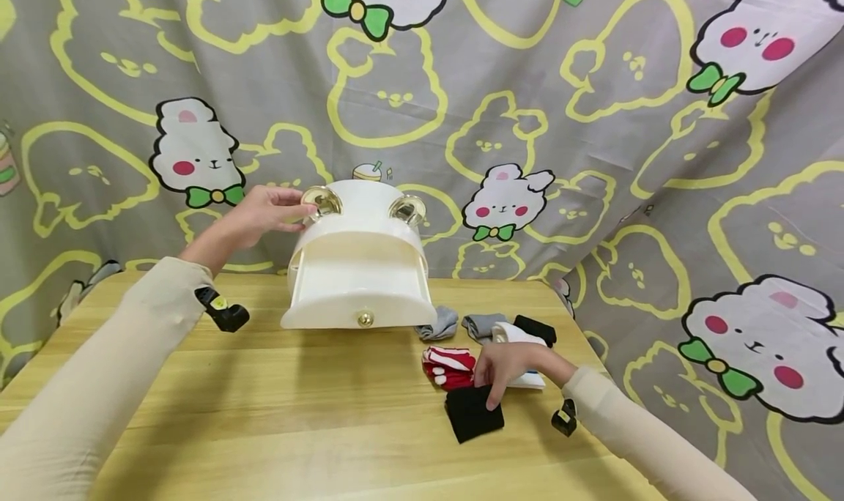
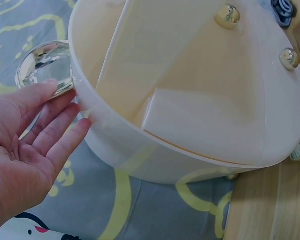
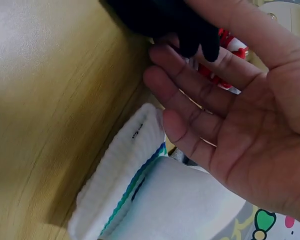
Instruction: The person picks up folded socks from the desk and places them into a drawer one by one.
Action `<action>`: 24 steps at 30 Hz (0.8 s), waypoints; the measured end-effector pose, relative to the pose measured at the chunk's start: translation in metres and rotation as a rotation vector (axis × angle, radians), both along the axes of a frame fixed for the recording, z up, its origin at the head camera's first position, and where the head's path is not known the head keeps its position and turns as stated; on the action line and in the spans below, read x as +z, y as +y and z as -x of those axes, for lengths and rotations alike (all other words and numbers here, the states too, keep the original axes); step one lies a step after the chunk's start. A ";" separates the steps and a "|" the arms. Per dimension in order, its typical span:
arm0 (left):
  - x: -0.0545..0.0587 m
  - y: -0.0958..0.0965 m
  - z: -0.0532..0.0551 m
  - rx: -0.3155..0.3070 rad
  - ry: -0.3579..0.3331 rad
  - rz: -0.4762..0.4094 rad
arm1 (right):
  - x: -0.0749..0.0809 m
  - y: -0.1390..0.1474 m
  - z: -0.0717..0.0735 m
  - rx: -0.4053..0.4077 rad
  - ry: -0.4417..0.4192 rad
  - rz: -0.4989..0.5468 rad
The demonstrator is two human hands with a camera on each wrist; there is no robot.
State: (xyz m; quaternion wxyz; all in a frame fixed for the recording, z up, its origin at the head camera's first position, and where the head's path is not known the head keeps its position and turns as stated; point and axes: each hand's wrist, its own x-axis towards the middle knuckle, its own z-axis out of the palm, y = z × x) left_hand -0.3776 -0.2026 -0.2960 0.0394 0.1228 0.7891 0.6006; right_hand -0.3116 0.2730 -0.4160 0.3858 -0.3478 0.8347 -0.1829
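My left hand (image 1: 264, 212) pinches the gold ring-shaped ear (image 1: 323, 201) of a white rounded box (image 1: 363, 206), thumb on the ring in the left wrist view. The box's drawer (image 1: 349, 309), which has a gold knob (image 1: 365, 318), is pulled out toward me, and the box looks tilted. My right hand (image 1: 511, 365) pinches a folded black sock (image 1: 473, 419) between thumb and fingers, low over the table. In the right wrist view, this black cloth (image 3: 160, 20) hangs at the top, and the other fingers are loosely bent.
Around my right hand lie a red-and-white striped bundle (image 1: 448, 367), grey folded socks (image 1: 438, 324), another black one (image 1: 535, 330) and a white sock (image 3: 120, 170) with a blue-green band. A patterned curtain (image 1: 409, 83) hangs behind the wooden table (image 1: 264, 413).
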 end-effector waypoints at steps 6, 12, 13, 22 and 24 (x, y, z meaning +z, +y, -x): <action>0.000 0.000 0.000 0.001 -0.006 -0.011 | 0.001 -0.003 0.000 0.045 -0.017 0.022; 0.000 0.001 -0.002 -0.011 0.001 -0.006 | 0.000 -0.003 -0.001 0.015 -0.021 -0.012; 0.000 0.001 -0.002 -0.012 0.001 -0.007 | -0.002 -0.003 -0.001 0.018 -0.028 -0.007; -0.001 0.000 -0.002 -0.004 -0.002 -0.008 | -0.005 -0.005 -0.004 0.105 -0.070 0.036; -0.001 0.000 -0.001 0.000 0.002 -0.008 | -0.002 -0.005 -0.003 0.089 -0.078 0.023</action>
